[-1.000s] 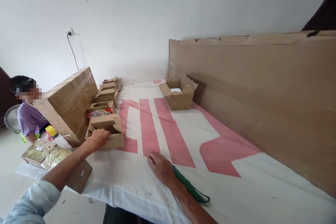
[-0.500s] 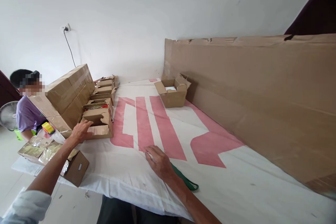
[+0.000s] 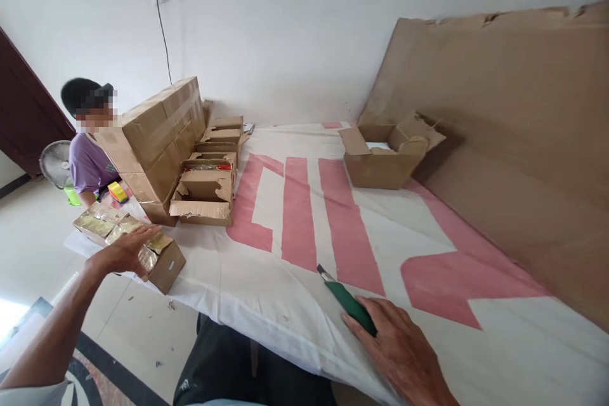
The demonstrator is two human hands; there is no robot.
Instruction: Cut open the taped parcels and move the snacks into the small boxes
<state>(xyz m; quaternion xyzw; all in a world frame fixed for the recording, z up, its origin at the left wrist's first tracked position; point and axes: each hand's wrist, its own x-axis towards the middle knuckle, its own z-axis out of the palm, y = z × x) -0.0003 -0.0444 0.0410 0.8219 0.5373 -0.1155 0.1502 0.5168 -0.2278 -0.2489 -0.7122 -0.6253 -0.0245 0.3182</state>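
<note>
left hand (image 3: 124,254) is out flat, fingers spread, just over the packets (image 3: 102,225) in the open box (image 3: 164,264) at the table edge, gripping nothing yet. right hand (image 3: 399,352) rests open on the cloth (image 3: 295,285), fingertips touching the green cutter (image 3: 346,299), not closed on it. a reach-in step, by the look; next calls for fingers closing round a packet.

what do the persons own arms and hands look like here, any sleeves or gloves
Both hands are bare, with no gloves, rings or watch in view. The left hand leads back along a bare forearm to a pale light-blue sleeve pushed up at the frame's bottom edge. The right hand shows no sleeve.
</note>
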